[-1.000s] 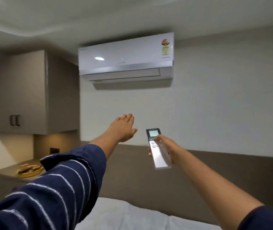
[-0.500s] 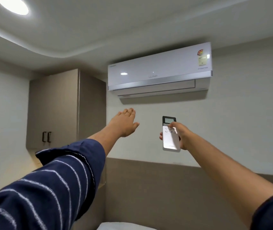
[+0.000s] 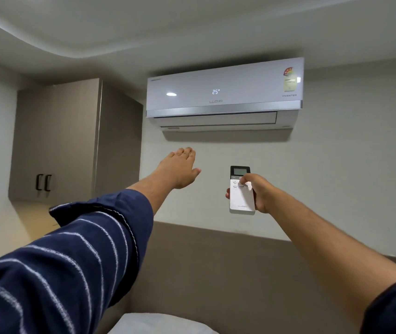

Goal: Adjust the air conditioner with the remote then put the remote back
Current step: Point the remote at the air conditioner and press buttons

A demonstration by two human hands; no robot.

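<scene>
Remote gripped upright in right hand, thumb on buttons, five o'clock below air conditioner showing 25. Left hand spread flat, empty. Risk: thumb slip, wrong button pressed.

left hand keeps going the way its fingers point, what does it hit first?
Probably the AC: the left hand is open, fingers aimed up toward its underside, nothing between them in view. Depth is unclear; it could meet the wall just below.

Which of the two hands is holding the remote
The right hand grips the white remote, thumb on its buttons. The left hand is open, flat and empty, reaching toward the air conditioner.
</scene>
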